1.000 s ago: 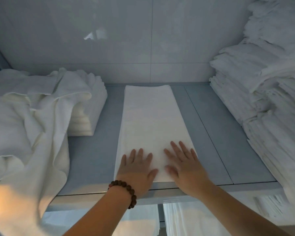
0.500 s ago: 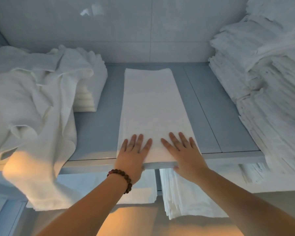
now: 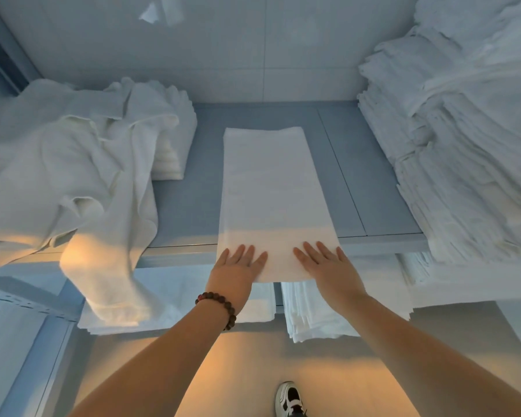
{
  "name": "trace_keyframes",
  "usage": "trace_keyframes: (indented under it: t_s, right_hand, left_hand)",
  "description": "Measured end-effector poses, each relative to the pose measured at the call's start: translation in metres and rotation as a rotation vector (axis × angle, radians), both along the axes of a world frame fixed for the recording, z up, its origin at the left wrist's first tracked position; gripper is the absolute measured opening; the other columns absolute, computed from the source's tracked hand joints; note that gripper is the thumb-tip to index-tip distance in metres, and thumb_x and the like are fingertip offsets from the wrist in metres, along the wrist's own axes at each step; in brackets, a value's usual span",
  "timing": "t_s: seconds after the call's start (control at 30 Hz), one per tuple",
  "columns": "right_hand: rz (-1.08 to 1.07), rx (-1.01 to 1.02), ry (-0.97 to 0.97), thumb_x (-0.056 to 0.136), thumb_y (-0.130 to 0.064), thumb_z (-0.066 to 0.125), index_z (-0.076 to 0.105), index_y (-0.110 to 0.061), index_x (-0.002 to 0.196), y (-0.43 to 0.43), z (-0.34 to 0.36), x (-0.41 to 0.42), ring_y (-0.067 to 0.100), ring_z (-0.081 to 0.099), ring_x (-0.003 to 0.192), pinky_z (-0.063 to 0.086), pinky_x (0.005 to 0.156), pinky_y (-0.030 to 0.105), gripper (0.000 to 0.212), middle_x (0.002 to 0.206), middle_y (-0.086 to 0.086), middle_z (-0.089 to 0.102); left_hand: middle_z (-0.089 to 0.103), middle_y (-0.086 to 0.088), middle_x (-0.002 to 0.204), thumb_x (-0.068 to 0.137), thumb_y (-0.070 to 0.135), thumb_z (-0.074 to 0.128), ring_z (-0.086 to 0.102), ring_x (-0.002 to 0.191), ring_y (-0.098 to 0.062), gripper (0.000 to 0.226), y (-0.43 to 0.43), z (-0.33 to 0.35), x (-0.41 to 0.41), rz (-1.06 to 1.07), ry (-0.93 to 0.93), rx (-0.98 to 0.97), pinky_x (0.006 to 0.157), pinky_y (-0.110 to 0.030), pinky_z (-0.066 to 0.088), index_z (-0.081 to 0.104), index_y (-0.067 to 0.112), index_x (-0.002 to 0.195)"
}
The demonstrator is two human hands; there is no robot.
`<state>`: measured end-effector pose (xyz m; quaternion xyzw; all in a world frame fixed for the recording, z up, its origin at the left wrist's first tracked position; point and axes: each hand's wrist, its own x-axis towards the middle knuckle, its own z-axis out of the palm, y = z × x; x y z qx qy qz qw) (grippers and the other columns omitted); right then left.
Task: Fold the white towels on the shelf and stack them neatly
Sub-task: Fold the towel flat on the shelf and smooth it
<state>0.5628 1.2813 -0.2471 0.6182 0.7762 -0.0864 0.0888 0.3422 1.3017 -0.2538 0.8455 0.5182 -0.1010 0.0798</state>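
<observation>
A white towel, folded into a long narrow strip, lies lengthwise on the grey-blue shelf. Its near end sticks out past the shelf's front edge. My left hand lies flat on the towel's near left corner with straight fingers. My right hand lies flat on the near right corner in the same way. A small stack of folded towels stands at the back left. Loose crumpled towels are heaped at the left, with one end hanging over the shelf edge.
A tall, uneven pile of folded white linen fills the right side. On the lower shelf lie more folded white stacks. A tiled wall closes the back. A shoe shows on the floor below.
Both hands have drawn the folded towel toward me, so its near end now overhangs the shelf edge and its far end has left the back wall. The view has pulled back.
</observation>
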Motion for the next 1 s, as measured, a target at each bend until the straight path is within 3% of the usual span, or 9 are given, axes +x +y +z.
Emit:
trace_keyframes:
  t_s: [0.13,0.2,0.27,0.37,0.5,0.6,0.83,1.0]
  right_hand:
    - [-0.066,0.040,0.064,0.083,0.013,0.024,0.001,-0.032,0.150,-0.036,0.010,0.002,0.014,0.005,0.147,0.003,0.120,0.037,0.084,0.159,-0.007,0.006]
    - [-0.080,0.123,0.118,0.083,0.012,0.029,0.016,-0.029,0.149,-0.055,0.014,0.005,0.010,0.016,0.145,0.004,0.119,0.032,0.079,0.157,-0.008,0.020]
    - [-0.070,0.273,0.180,0.083,0.010,0.045,0.042,-0.024,0.140,-0.071,0.021,0.010,0.009,0.039,0.135,0.015,0.117,0.030,0.066,0.145,-0.006,0.044]
    - [-0.061,0.501,0.268,0.063,0.010,0.075,0.071,-0.015,0.106,-0.090,0.031,0.018,0.015,0.070,0.095,0.044,0.099,0.041,0.050,0.106,0.001,0.073]
    - [-0.051,0.636,0.327,0.059,0.008,0.080,0.072,-0.011,0.090,-0.105,0.054,0.025,0.025,0.067,0.064,0.057,0.075,0.039,0.037,0.080,-0.001,0.074]
    - [-0.033,0.694,0.355,0.057,0.006,0.082,0.071,-0.012,0.089,-0.113,0.070,0.029,0.023,0.064,0.060,0.054,0.061,0.032,0.038,0.079,-0.001,0.073]
    - [-0.006,0.759,0.450,0.065,0.008,0.078,0.070,-0.008,0.098,-0.136,0.086,0.048,0.026,0.066,0.072,0.057,0.064,0.036,0.038,0.090,0.004,0.072]
    - [-0.060,0.822,0.527,0.082,-0.004,0.064,0.067,-0.008,0.104,-0.140,0.093,0.054,0.027,0.061,0.072,0.049,0.066,0.030,0.023,0.094,0.005,0.070]
  left_hand:
    - [0.013,0.006,0.157,0.080,-0.013,0.030,0.007,0.145,-0.013,0.084,-0.030,0.014,-0.009,0.015,-0.095,0.027,0.119,-0.036,0.000,0.007,0.031,0.149]
    - [0.023,0.009,0.154,0.087,-0.005,0.032,0.016,0.143,-0.009,0.072,-0.045,0.021,-0.015,0.041,-0.167,0.077,0.118,-0.033,0.003,0.018,0.032,0.148]
    - [0.037,0.011,0.148,0.091,0.001,0.036,0.029,0.138,-0.007,0.060,-0.058,0.030,-0.022,0.054,-0.266,0.135,0.118,-0.031,0.007,0.033,0.031,0.143]
    - [0.062,0.004,0.125,0.089,0.002,0.049,0.055,0.119,-0.013,0.042,-0.073,0.049,-0.029,0.051,-0.414,0.242,0.115,-0.035,0.017,0.059,0.023,0.124]
    - [0.072,0.002,0.102,0.088,0.008,0.058,0.067,0.093,-0.018,0.023,-0.088,0.072,-0.033,0.073,-0.452,0.352,0.112,-0.040,0.027,0.068,0.018,0.107]
    - [0.072,0.002,0.094,0.093,0.018,0.054,0.067,0.085,-0.018,0.016,-0.100,0.087,-0.032,0.112,-0.447,0.397,0.111,-0.036,0.026,0.064,0.018,0.104]
    - [0.072,-0.004,0.085,0.083,0.010,0.068,0.067,0.074,-0.024,0.011,-0.134,0.113,-0.014,0.141,-0.486,0.593,0.097,-0.044,0.045,0.066,0.010,0.093]
    - [0.071,-0.007,0.085,0.079,0.009,0.072,0.064,0.076,-0.033,0.013,-0.144,0.127,-0.006,0.211,-0.570,0.688,0.074,-0.040,0.052,0.067,0.007,0.090]
